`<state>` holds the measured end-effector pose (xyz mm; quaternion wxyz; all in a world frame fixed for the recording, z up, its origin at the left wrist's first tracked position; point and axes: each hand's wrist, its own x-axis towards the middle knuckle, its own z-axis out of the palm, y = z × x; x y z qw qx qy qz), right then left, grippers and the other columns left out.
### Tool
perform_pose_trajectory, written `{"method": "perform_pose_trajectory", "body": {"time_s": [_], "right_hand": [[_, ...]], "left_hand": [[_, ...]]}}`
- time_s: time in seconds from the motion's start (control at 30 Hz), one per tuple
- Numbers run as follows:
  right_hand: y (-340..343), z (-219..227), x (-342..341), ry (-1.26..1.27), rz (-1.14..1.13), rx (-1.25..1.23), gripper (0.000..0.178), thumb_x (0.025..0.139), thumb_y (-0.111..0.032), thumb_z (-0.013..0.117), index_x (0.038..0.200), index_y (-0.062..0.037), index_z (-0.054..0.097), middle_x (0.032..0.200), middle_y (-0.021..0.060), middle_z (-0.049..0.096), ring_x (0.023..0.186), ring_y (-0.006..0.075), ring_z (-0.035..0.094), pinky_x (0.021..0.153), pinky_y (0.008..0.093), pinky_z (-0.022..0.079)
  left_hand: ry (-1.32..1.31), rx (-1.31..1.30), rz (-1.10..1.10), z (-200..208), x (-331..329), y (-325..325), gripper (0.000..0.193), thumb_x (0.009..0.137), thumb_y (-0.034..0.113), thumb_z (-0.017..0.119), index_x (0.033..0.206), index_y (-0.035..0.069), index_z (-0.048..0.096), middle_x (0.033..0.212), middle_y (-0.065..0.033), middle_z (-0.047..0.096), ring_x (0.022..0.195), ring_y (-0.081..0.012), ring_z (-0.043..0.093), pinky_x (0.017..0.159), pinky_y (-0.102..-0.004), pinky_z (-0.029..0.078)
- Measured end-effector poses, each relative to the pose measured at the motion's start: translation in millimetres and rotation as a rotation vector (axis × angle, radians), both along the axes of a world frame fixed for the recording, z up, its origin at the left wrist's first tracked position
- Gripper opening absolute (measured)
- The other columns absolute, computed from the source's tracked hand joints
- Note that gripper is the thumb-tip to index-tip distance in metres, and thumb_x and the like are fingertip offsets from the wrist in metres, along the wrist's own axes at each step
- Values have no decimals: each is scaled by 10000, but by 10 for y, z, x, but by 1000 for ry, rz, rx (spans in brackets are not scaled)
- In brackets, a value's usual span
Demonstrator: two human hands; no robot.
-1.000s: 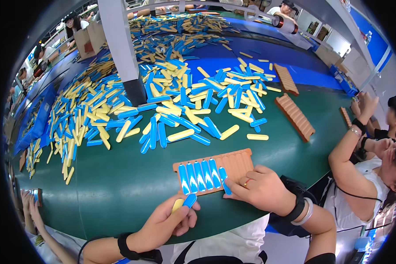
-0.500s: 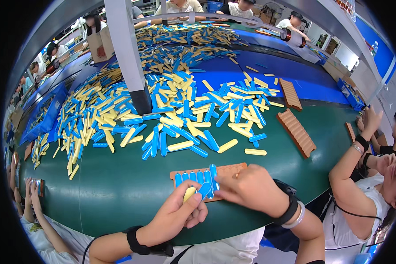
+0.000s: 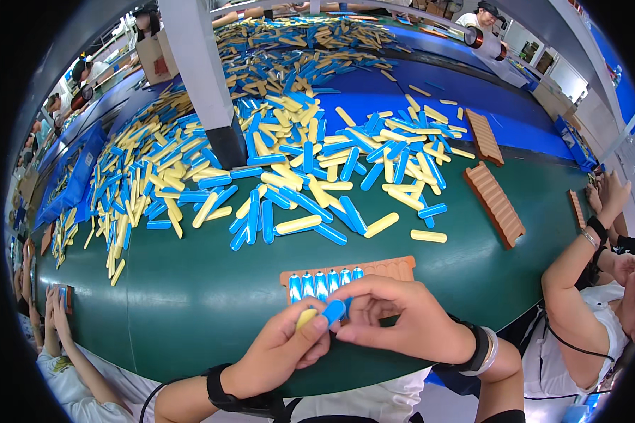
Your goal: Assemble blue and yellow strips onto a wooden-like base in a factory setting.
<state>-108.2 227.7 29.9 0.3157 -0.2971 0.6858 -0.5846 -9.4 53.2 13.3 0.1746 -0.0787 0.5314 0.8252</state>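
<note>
Left hand (image 3: 286, 349) pinches a yellow piece (image 3: 305, 317); right hand (image 3: 395, 317) grips a blue piece (image 3: 334, 310) (both touching) by the brown tray (image 3: 381, 269).

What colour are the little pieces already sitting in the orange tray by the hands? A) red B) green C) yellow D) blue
D: the pieces lined up in the orange tray are blue, filling its left slots just above the left hand and right hand.
</note>
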Motion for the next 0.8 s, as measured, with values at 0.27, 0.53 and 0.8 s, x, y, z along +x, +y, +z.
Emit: {"method": "perform_pose_trajectory", "body": {"time_s": [0.27, 0.53, 0.8], "right_hand": [[98, -96, 13, -77, 194, -85, 227, 780, -10, 700, 997, -10, 634, 906, 48, 632, 750, 83, 578, 656, 216, 482], [222, -117, -464, -287, 18, 175, 162, 866, -152, 603, 994, -54, 597, 833, 57, 637, 705, 108, 594, 635, 245, 470], [-16, -51, -644, 435, 319, 460, 513, 708, -170, 745, 1118, -90, 448, 712, 107, 534, 688, 257, 548, 597, 353, 412]], "left_hand": [[-16, 65, -184, -97, 108, 28, 264, 984, 281, 421, 1056, 35, 482, 735, 21, 406, 630, -42, 330, 535, -186, 276], [-171, 78, -257, -97, 209, 156, 253, 990, 208, 361, 1175, 36, 383, 736, 8, 365, 606, -61, 286, 533, -195, 259], [-32, 127, -385, -77, 160, 170, 383, 1000, 229, 315, 1304, 1, 363, 763, -2, 426, 615, -50, 317, 552, -185, 304]]}}
